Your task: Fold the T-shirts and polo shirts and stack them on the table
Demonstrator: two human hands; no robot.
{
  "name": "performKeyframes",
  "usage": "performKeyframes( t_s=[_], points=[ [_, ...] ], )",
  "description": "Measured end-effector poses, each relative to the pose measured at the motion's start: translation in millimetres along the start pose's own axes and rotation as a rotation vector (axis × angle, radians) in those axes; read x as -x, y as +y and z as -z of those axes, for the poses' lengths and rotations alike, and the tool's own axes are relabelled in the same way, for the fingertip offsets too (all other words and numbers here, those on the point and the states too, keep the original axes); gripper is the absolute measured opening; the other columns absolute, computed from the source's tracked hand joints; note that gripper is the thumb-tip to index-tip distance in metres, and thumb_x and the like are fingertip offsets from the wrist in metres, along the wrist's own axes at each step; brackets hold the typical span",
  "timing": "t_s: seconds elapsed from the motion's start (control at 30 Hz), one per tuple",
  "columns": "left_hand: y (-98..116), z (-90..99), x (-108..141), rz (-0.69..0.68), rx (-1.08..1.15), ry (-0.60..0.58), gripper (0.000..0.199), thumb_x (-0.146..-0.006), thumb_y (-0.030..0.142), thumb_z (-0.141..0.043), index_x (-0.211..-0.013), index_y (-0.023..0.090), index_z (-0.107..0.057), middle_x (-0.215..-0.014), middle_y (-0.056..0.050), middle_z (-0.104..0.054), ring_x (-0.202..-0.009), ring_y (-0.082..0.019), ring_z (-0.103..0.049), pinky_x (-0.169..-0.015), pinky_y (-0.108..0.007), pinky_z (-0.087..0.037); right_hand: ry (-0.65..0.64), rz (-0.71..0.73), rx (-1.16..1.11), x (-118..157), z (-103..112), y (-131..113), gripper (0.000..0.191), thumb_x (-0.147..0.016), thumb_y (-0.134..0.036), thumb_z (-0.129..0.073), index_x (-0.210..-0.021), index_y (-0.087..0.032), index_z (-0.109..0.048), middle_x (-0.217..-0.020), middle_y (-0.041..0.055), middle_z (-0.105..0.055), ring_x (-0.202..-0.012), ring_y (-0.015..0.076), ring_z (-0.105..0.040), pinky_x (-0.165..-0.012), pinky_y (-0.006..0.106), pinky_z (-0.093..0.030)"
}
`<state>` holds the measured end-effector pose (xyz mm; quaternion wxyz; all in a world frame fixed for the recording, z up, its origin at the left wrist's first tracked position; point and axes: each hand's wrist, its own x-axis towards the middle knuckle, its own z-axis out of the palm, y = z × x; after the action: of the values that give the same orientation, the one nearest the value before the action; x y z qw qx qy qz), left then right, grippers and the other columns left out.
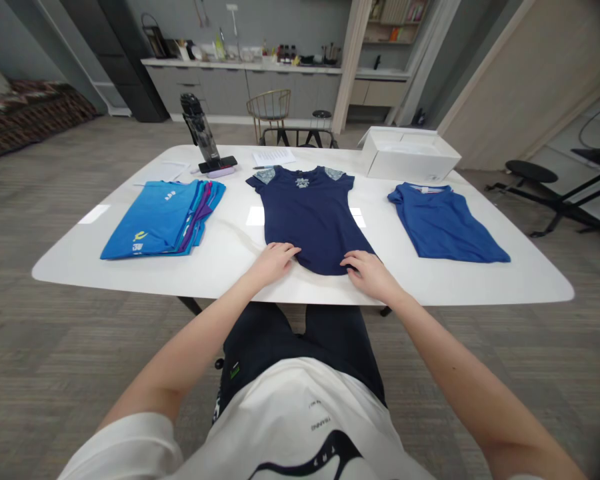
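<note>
A navy short-sleeved shirt [313, 217] lies spread flat on the white table [230, 267], its collar toward the far side and its curved hem toward me. My left hand [276, 261] rests at the left corner of the hem, fingers bent over the fabric edge. At the right part of the hem is my right hand [366, 270], its fingers slightly curled and apart on the cloth. Whether either hand pinches the fabric is hard to tell. A stack of folded blue and purple shirts [155, 220] sits on the left, and a blue shirt [443, 223] lies on the right.
A black upright device [203, 133] stands at the back left beside papers [274, 157]. An open white box [410, 155] sits at the back right. Beyond the table are a chair [270, 107], stools and a kitchen counter [245, 65].
</note>
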<state>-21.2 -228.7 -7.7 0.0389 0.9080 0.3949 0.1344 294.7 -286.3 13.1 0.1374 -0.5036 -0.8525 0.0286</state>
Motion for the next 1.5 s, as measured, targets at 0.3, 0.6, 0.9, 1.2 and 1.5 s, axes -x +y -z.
performKeyframes(
  t_s=[0.3,0.6,0.9,1.2,1.5],
  points=[
    [-20,13.6,0,0.103,0.044,-0.033,0.034,-0.087,0.006,-0.046,-0.106,0.019,-0.070,-0.103,-0.007,-0.072,-0.102,-0.025,-0.064,-0.093,-0.038,-0.050,-0.097,-0.160,0.104,13,-13,-5,0.034,-0.105,-0.036,-0.047,-0.130,-0.026,-0.066,-0.114,0.0113,-0.066,-0.104,0.0277,-0.060,-0.083,0.037,-0.049],
    [-20,38.3,27,0.096,0.140,-0.051,0.026,-0.085,0.012,-0.047,-0.089,0.021,-0.071,-0.093,-0.004,-0.071,-0.089,-0.021,-0.066,-0.084,-0.033,-0.052,-0.195,-0.229,0.046,13,-1,0,0.033,-0.106,-0.043,-0.045,-0.125,-0.027,-0.067,-0.107,0.0061,-0.073,-0.090,0.0239,-0.069,-0.078,0.033,-0.049],
    [-16,16.4,38,0.037,-0.001,-0.079,0.032,-0.087,0.007,-0.048,-0.105,0.021,-0.070,-0.106,-0.007,-0.071,-0.102,-0.025,-0.064,-0.093,-0.038,-0.050,-0.132,0.041,-0.073,-15,-19,-24,0.031,-0.103,-0.044,-0.052,-0.124,-0.028,-0.069,-0.115,0.0080,-0.066,-0.106,0.0246,-0.062,-0.091,0.037,-0.046],
    [-22,47.1,46,0.168,0.231,-0.106,0.027,-0.086,0.013,-0.045,-0.088,0.022,-0.071,-0.090,-0.001,-0.073,-0.084,-0.020,-0.066,-0.081,-0.031,-0.050,-0.167,-0.004,-0.010,-10,-25,-27,0.036,-0.105,-0.045,-0.047,-0.130,-0.027,-0.065,-0.114,0.0096,-0.066,-0.099,0.0252,-0.064,-0.086,0.036,-0.045],
    [-2,22.4,56,-0.049,0.019,-0.114,0.023,-0.097,0.018,-0.050,-0.113,0.021,-0.068,-0.113,-0.008,-0.070,-0.111,-0.024,-0.063,-0.102,-0.039,-0.046,-0.173,-0.028,-0.004,-11,-25,-30,0.036,-0.105,-0.045,-0.048,-0.131,-0.028,-0.064,-0.115,0.0097,-0.067,-0.101,0.0259,-0.064,-0.086,0.036,-0.045]
  ],
)
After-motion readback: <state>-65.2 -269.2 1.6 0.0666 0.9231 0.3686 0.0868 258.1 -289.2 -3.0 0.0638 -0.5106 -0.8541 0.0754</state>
